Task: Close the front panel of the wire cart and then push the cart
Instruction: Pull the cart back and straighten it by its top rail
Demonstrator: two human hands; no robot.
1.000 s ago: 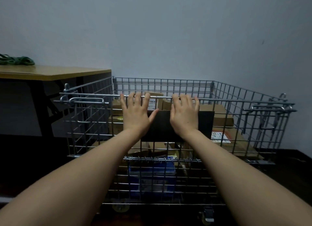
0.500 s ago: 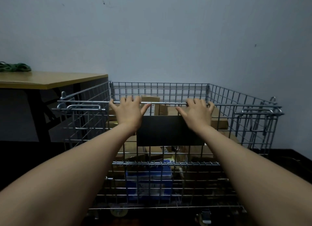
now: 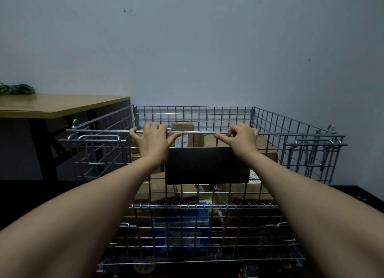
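Note:
A silver wire cart [image 3: 291,157] stands in front of me, loaded with cardboard boxes [image 3: 182,128] and a blue box [image 3: 180,236]. Its front panel [image 3: 199,133] stands upright, with a black plate [image 3: 207,165] fixed on it. My left hand [image 3: 153,144] is curled over the panel's top bar left of centre. My right hand [image 3: 243,139] grips the same bar right of centre. Latch loops [image 3: 97,139] sit at both front corners.
A wooden table [image 3: 62,105] with dark legs stands to the left, touching or nearly touching the cart's left side; a green coil [image 3: 16,89] lies on it. A pale wall [image 3: 207,49] rises close behind the cart. The floor is dark.
My hands went from lying flat against the panel to spreading apart and curling over its top bar. The cart now sits closer to the back wall.

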